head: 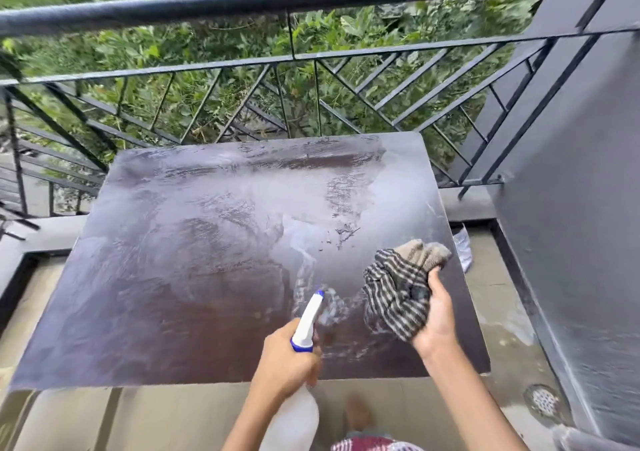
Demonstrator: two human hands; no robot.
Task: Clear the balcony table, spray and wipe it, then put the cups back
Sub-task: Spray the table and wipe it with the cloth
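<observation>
The dark brown balcony table (194, 277) fills the middle of the head view, its top wet and streaked with wipe marks. My left hand (284, 360) grips a white spray bottle (306, 322) with a blue collar and nozzle, pointed across the table's near right part, where spray droplets show. My right hand (438, 315) holds a bunched striped cloth (398, 291) just above the table's right side. No cups are in view.
A black metal railing (311, 59) runs behind and left of the table, with green foliage beyond. A grey wall (571, 208) stands at the right. A floor drain (545, 400) sits at the lower right on wet tiles. A scrap of paper (463, 248) lies beside the table.
</observation>
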